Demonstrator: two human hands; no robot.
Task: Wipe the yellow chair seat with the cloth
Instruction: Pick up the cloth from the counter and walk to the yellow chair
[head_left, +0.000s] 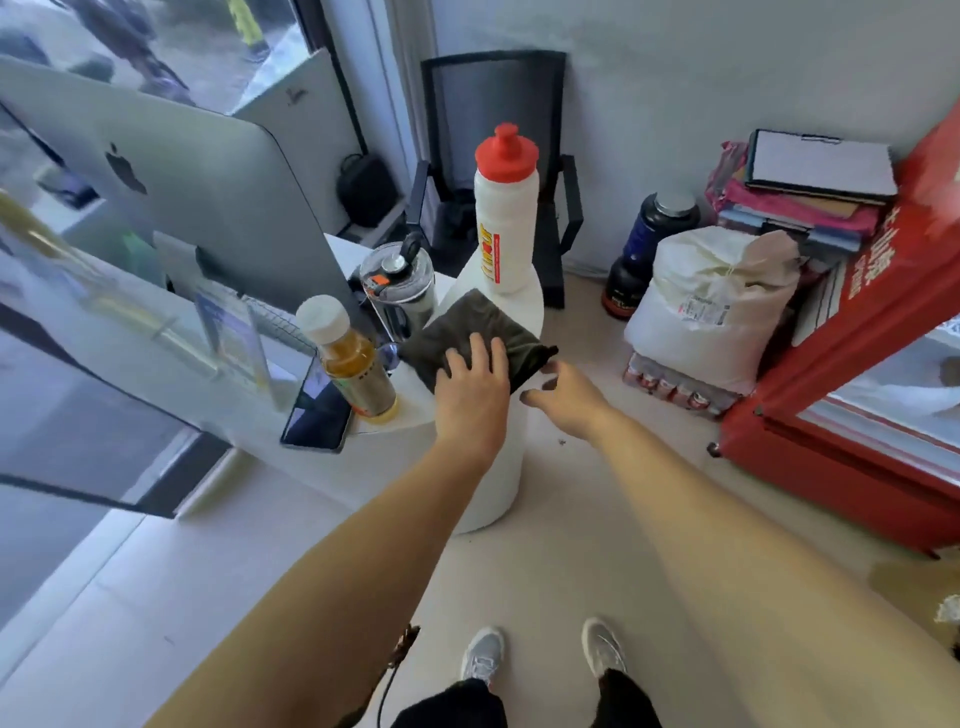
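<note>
**Position of the cloth.** The cloth is dark and folded. It lies flat on the round white worktop, on the near right part of the top. The white sports bottle with the red cap stands just behind it, and the tea bottle stands to its left. The fold sits cornerwise to the person. One corner points away toward the sports bottle, and the near right corner reaches the worktop's rim.

**Left hand.** The left hand rests palm down on the near half of the cloth. Its fingers are straight and slightly spread, pointing away from the body. It presses on the cloth and grips nothing.

**Right hand.** The right hand is just off the rim, beside the cloth's near right corner. Its fingers are loosely bent and point left toward that corner. The thumb is at the corner, but the view does not show whether thumb and fingers have closed on the fabric.

**Governing relation.** The left hand is directly on the cloth. The right hand meets it only at the rim-side corner, so that corner appears to be the easier place to lift from.

**Task status.** No yellow chair seat is in view. The only chair visible is a black one against the far wall. Wiping has probably not begun, and the cloth must first be taken up from the worktop.
</note>
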